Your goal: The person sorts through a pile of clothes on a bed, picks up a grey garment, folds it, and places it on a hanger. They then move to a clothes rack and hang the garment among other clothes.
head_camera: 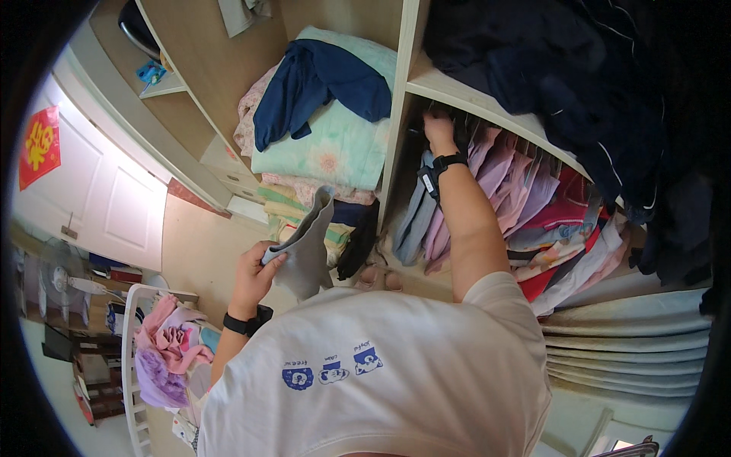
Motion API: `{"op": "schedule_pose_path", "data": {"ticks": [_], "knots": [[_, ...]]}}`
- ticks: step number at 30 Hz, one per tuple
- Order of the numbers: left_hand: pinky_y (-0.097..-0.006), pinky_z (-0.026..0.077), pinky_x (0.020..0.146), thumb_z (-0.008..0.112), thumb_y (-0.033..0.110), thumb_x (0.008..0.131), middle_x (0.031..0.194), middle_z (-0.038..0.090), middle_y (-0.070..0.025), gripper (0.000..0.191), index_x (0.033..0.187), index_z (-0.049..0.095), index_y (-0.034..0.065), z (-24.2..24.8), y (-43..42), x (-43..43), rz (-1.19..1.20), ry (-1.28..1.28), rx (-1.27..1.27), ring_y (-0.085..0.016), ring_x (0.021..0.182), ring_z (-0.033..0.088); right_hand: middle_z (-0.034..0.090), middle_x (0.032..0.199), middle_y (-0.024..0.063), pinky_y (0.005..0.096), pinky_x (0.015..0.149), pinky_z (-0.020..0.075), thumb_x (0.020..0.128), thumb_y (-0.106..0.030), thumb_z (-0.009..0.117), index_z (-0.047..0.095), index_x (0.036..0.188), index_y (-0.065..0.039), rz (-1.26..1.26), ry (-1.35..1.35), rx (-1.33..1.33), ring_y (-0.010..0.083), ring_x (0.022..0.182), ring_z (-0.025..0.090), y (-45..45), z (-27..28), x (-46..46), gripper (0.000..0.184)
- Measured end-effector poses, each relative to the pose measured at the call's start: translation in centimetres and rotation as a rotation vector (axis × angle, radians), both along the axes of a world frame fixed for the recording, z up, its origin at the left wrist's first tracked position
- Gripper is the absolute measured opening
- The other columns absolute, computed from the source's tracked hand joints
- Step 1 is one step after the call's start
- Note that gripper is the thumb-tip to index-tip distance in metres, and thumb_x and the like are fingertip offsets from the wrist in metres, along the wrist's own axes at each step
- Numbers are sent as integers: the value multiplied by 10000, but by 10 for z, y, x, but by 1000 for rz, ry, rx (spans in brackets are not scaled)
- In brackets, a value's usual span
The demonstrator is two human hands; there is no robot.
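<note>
A grey garment (305, 251) hangs from my left hand (258, 274), whose thumb and fingers pinch its edge. My right hand (438, 130) reaches up under the closet shelf, its fingers curled at the hook of a clothes hanger (431, 105). Most of that hanger is hidden by the hand and shadow. Below this hand hang a grey-blue garment (412, 220) and several pink and lilac garments (508, 188), in a row. Dark wrist straps are on both arms.
A wooden divider (395, 131) separates the hanging clothes from folded quilts (325, 151) topped by a navy garment (320, 80). Dark clothes (542, 68) spill over the upper shelf (457, 91). Pink shoes (371, 279) sit on the floor. A white-railed bed (130, 343) holding clothes stands left.
</note>
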State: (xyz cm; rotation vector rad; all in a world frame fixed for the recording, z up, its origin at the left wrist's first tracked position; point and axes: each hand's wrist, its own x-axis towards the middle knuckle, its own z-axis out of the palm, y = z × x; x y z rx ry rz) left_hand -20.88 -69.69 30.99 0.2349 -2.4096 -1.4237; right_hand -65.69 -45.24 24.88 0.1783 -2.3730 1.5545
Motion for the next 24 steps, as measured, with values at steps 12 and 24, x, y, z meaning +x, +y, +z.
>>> {"op": "schedule_pose_path", "data": {"ticks": [12, 24], "knots": [[-265, 423, 609, 671, 109, 868, 724, 567, -38, 143, 937, 615, -3, -2, 12, 5, -48, 23, 4, -113, 668, 497, 648, 866, 250, 497, 748, 496, 869, -278, 544, 620, 859, 15, -305, 379, 158, 456, 823, 610, 15, 30, 19, 303], [-276, 425, 617, 676, 110, 853, 718, 560, -53, 151, 929, 617, -8, -1, 7, 7, -56, 55, -19, -139, 668, 502, 502, 618, 59, 323, 556, 393, 821, -167, 597, 501, 656, -23, 198, -7, -153, 174, 582, 489, 73, -50, 161, 238]]}}
